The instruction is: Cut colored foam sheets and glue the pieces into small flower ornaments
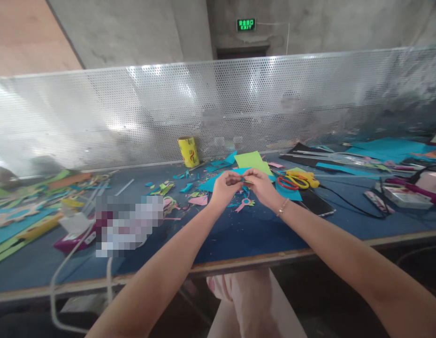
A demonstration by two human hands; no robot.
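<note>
My left hand [226,188] and my right hand [260,186] meet over the table, fingertips pinched together. Between them is what looks like a small piece of blue paper, mostly covered by the fingers. Just below lies a pink and blue paper cutout [244,203] shaped like a rosette with tails. A green sheet of paper [253,162] and a blue sheet [208,185] lie behind the hands. Close to my right hand are red-handled scissors [288,183] and a yellow glue gun [302,179] with a black cord.
Paper scraps [198,200] spread left of the hands. A yellow tape roll [188,152] stands near the perforated metal screen [150,108]. A black phone [317,203] lies at right, with clear sticks beyond. Purple power strip [77,239] and white cable [56,281] are at left.
</note>
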